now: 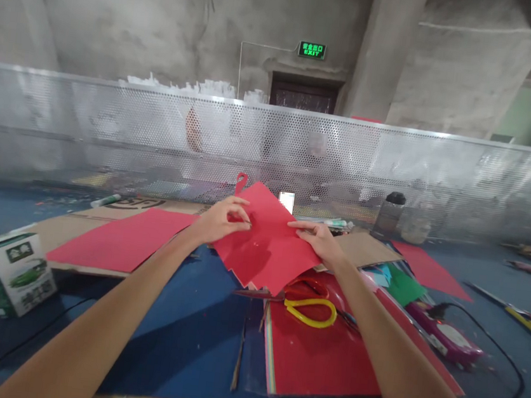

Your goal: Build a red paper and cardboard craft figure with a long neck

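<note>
Between my two hands a sheet of red paper (265, 237) is raised above the blue table, tilted, with a jagged lower edge. My left hand (225, 220) is closed on its left side, thumb and forefinger pinched together. At the right side my right hand (318, 238) pinches the sheet, its forefinger lying along the surface. A small red paper loop (241, 182) shows behind the sheet's upper left. Just below the sheet lie scissors with yellow-lined handles (313, 312), resting partly on a stack of red paper (323, 365).
On the left, another red sheet (121, 240) lies on cardboard (66, 221), with a green and white box (12, 272) nearer. To the right are a purple device (446, 334) with a black cable, more scissors (520, 317) and a dark-lidded bottle (391, 213). A perforated metal screen (159, 123) borders the back.
</note>
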Action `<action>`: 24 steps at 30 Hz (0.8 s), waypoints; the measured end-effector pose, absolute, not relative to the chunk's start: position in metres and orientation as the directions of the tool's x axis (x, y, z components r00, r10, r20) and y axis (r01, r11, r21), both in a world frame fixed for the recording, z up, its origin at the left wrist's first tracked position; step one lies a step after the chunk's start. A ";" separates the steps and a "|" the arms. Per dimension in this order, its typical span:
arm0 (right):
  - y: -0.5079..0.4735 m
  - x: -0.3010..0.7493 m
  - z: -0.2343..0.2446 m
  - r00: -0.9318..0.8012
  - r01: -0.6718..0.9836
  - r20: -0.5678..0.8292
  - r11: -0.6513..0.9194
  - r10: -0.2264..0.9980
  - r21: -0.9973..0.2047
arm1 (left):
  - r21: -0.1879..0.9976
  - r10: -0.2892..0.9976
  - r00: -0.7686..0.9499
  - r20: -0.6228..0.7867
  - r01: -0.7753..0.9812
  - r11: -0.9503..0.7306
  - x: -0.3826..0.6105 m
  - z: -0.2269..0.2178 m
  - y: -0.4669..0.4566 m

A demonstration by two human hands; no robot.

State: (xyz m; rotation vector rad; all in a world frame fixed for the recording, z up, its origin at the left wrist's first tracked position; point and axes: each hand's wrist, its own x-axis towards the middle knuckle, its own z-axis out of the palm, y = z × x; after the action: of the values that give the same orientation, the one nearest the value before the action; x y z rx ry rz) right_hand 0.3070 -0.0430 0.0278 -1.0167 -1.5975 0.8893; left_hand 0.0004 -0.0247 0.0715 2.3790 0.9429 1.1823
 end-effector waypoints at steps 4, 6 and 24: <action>-0.045 0.297 0.029 -0.182 0.229 0.431 0.464 0.884 -0.856 | 0.569 0.582 0.705 0.405 0.304 -0.764 0.029 0.069 -0.055; -0.043 0.294 0.027 -0.158 0.201 0.444 0.469 0.882 -0.860 | 0.657 0.530 0.796 0.294 0.235 -0.717 0.034 0.069 -0.064; -0.012 0.326 0.012 0.216 0.071 0.449 0.445 0.867 -0.893 | 0.449 0.500 0.767 0.402 0.311 -0.837 0.035 0.048 -0.052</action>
State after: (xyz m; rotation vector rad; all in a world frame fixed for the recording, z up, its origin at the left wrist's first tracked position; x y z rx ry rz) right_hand 0.3255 -0.0124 0.0120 -0.9747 -1.2407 0.6939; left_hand 0.0345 -0.0520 0.0477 2.6043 0.6212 0.7368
